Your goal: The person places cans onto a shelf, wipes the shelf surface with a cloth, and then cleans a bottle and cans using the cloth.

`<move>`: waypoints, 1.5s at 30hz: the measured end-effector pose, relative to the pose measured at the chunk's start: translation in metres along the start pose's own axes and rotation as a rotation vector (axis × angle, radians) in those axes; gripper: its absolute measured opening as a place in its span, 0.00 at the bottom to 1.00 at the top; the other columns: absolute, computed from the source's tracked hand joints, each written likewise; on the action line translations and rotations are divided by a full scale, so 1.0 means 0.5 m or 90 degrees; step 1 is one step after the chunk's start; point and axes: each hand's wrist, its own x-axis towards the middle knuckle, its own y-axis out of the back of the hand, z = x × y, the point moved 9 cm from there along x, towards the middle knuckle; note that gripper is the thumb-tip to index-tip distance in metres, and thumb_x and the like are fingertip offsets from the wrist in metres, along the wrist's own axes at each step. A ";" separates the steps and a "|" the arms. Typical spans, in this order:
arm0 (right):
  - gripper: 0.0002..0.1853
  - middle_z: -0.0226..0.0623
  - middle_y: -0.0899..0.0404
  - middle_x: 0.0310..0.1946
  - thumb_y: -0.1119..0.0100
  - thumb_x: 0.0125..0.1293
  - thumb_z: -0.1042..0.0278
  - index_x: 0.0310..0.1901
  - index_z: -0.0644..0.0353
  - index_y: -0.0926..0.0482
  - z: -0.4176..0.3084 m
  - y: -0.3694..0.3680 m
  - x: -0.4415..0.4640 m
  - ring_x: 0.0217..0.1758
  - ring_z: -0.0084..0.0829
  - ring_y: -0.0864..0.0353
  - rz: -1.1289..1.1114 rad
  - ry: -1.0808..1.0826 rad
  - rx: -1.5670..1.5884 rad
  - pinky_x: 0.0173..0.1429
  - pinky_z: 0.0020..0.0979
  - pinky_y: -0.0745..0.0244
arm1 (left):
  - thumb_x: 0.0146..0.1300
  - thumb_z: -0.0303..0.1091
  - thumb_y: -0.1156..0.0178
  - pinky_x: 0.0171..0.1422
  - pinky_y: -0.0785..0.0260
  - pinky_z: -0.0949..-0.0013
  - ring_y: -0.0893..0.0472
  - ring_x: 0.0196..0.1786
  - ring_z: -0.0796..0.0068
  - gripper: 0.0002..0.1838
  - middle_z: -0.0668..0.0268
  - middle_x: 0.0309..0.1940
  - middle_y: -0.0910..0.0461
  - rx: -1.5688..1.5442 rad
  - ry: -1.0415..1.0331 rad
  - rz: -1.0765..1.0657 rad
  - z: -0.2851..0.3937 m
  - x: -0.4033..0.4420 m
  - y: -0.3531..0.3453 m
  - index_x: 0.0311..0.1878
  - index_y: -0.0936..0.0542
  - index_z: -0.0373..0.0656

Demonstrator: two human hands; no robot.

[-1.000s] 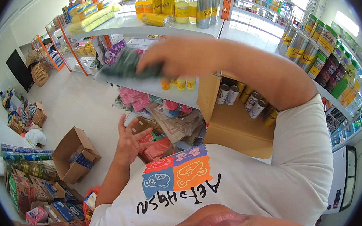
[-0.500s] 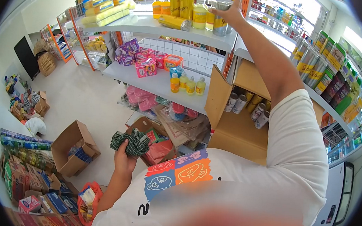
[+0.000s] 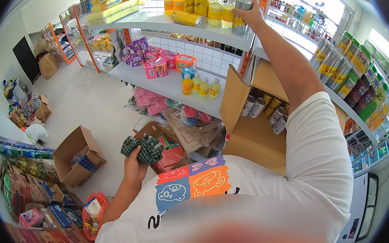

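My left hand (image 3: 135, 166) is closed around a crumpled dark green checked cloth (image 3: 149, 150), held in front of my shirt. On the upper white shelf, my right hand (image 3: 254, 15) grips a silver can (image 3: 243, 4) from its right side. Directly below it stands another silver can (image 3: 239, 26); whether the two touch is hard to make out. Left of these are bottles of pale yellow drink (image 3: 215, 13) and upright yellow cans (image 3: 201, 4). A yellow can (image 3: 187, 19) lies on its side near the shelf's front edge.
An open carton (image 3: 256, 144) with several cans (image 3: 256, 107) stands below my right arm. The lower shelf (image 3: 161, 84) carries pink packs (image 3: 155, 67) and small yellow bottles (image 3: 204, 87). An open cardboard box (image 3: 80, 156) and stacked cartons (image 3: 17, 190) are on the floor at left.
My right hand has shifted slightly down and right, and the silver can in it now shows clearly above the other. My left hand keeps the cloth almost in place.
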 end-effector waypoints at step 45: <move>0.48 0.58 0.46 0.62 0.16 0.36 0.62 0.61 0.49 0.36 0.417 0.507 -0.941 0.66 0.59 0.42 0.431 -0.239 -0.394 0.69 0.53 0.39 | 0.72 0.39 0.45 0.58 0.23 0.47 0.18 0.55 0.58 0.16 0.58 0.53 0.20 0.177 0.165 -0.094 -0.107 0.083 -0.152 0.58 0.26 0.42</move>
